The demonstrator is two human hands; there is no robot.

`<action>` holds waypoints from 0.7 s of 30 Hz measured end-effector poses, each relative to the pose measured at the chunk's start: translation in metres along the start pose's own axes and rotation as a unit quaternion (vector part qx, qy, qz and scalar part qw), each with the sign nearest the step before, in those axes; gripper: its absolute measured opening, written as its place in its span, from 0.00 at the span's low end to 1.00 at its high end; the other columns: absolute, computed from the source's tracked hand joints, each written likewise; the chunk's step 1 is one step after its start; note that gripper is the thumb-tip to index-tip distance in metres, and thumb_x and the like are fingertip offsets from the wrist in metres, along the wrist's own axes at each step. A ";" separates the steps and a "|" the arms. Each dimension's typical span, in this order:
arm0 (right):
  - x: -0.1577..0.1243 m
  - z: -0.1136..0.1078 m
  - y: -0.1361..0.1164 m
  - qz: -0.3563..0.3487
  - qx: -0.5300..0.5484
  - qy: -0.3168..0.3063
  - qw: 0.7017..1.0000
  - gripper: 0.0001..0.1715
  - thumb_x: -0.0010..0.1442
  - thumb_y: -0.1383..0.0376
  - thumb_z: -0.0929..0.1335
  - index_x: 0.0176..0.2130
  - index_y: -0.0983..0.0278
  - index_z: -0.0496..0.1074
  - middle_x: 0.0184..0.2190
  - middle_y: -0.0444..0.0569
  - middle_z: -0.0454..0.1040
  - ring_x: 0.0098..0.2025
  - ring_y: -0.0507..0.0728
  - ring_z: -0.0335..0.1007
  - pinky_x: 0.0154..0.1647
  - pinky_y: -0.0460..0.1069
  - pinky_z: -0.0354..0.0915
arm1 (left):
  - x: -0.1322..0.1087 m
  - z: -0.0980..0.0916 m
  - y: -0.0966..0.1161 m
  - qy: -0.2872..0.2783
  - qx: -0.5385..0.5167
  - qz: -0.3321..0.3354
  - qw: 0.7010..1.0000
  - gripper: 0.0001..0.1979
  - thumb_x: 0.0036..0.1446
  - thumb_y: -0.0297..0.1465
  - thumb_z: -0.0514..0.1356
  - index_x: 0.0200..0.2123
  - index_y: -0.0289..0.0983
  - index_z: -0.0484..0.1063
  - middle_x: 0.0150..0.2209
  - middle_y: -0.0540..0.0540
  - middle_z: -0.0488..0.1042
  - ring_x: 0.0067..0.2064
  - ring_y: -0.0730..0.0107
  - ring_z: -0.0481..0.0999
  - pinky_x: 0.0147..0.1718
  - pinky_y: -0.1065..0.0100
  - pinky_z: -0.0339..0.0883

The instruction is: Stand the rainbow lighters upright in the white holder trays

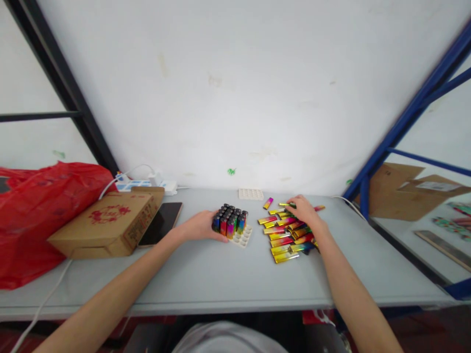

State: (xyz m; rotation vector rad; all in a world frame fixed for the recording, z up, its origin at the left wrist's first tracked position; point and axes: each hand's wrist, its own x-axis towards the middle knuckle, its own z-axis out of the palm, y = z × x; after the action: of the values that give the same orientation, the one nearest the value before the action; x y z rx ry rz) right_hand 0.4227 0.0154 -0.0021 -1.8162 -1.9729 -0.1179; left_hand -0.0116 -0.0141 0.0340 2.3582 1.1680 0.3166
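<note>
A white tray (244, 238) on the grey table (206, 274) holds several upright multicoloured lighters (230, 219). My left hand (201, 226) rests against the left side of the tray, fingers curled round the block of lighters. To the right lies a pile of shiny rainbow-coloured lighter sleeves (285, 235). My right hand (303, 211) reaches over the far end of that pile, fingers closed on one sleeve (285, 205). One loose sleeve (268, 203) lies apart behind the pile.
A second, bare white tray (250, 194) lies by the wall. At left are a cardboard box (110, 223), a dark tablet (162, 223), a red plastic bag (33, 211) and a power strip (147, 184) with white cables. Blue shelving (405, 122) stands at right.
</note>
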 end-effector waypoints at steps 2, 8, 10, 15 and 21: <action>-0.001 -0.007 -0.007 0.004 0.027 0.028 0.999 0.15 0.69 0.60 0.67 0.46 0.65 0.80 0.42 0.58 0.80 0.46 0.62 0.75 0.51 0.53 0.66 | 0.001 0.000 -0.001 0.002 0.000 -0.001 1.000 0.41 0.40 0.61 0.71 0.53 0.42 0.75 0.47 0.47 0.84 0.46 0.50 0.82 0.45 0.62 0.72; -0.011 -0.024 -0.054 0.004 0.230 0.078 0.970 0.29 0.69 0.44 0.64 0.48 0.64 0.79 0.26 0.45 0.74 0.27 0.56 0.66 0.33 0.50 0.60 | 0.001 -0.001 -0.001 0.004 -0.004 -0.005 1.000 0.43 0.39 0.61 0.72 0.53 0.41 0.75 0.47 0.47 0.84 0.46 0.51 0.82 0.44 0.64 0.73; -0.015 -0.022 -0.075 0.019 0.306 0.086 0.948 0.31 0.63 0.40 0.68 0.45 0.64 0.80 0.25 0.44 0.72 0.26 0.55 0.63 0.31 0.49 0.59 | 0.001 -0.001 0.001 0.009 0.000 -0.007 1.000 0.43 0.38 0.61 0.72 0.53 0.41 0.75 0.47 0.47 0.84 0.46 0.51 0.82 0.44 0.63 0.73; -0.027 -0.011 -0.124 0.049 0.466 0.028 0.883 0.32 0.57 0.37 0.71 0.32 0.63 0.73 0.25 0.43 0.70 0.27 0.54 0.65 0.29 0.48 0.61 | 0.001 0.002 0.010 0.021 0.035 -0.033 0.999 0.45 0.41 0.62 0.70 0.56 0.39 0.74 0.46 0.43 0.84 0.46 0.48 0.82 0.41 0.63 0.72; -0.039 -0.010 -0.154 0.041 0.562 -0.069 0.823 0.31 0.64 0.35 0.64 0.37 0.60 0.67 0.28 0.44 0.73 0.27 0.55 0.71 0.31 0.50 0.69 | 0.003 0.008 0.010 0.039 0.046 -0.050 0.997 0.46 0.41 0.64 0.68 0.57 0.41 0.73 0.47 0.42 0.84 0.45 0.47 0.83 0.42 0.61 0.72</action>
State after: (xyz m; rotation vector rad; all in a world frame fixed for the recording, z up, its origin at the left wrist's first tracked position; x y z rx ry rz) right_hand 0.2784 -0.0442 0.0280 -1.0791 -1.4502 1.0164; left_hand 0.0009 -0.0194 0.0320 2.3749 1.3581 0.3289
